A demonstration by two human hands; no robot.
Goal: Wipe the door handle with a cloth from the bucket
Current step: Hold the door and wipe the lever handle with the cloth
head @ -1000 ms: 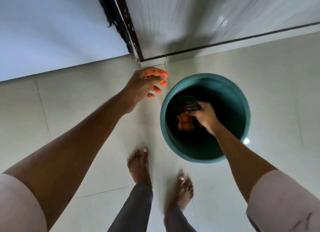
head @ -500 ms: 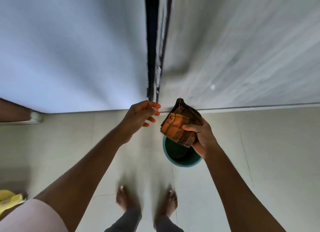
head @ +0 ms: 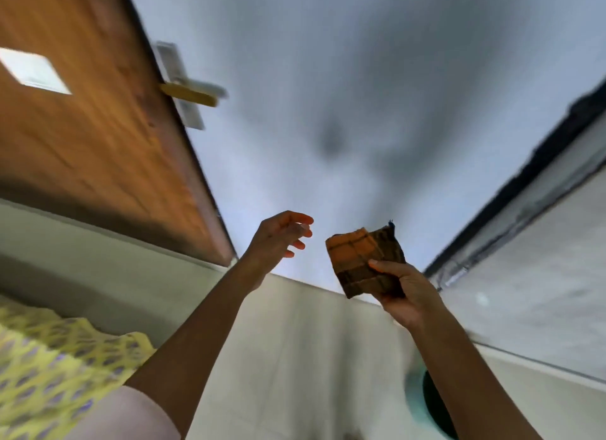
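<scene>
- A yellow patterned fabric (head: 49, 367) is cut off at the lower left edge.
- The wooden door (head: 91, 138) carries a blurred handle (head: 191, 92); no writing is readable.
- The left hand (head: 278, 239) is raised, fingers spread, holding nothing.
- The right hand (head: 403, 292) has its grip closed on a folded plaid cloth (head: 360, 259).
- The teal bucket (head: 426, 407) is partly hidden behind the right forearm.
</scene>
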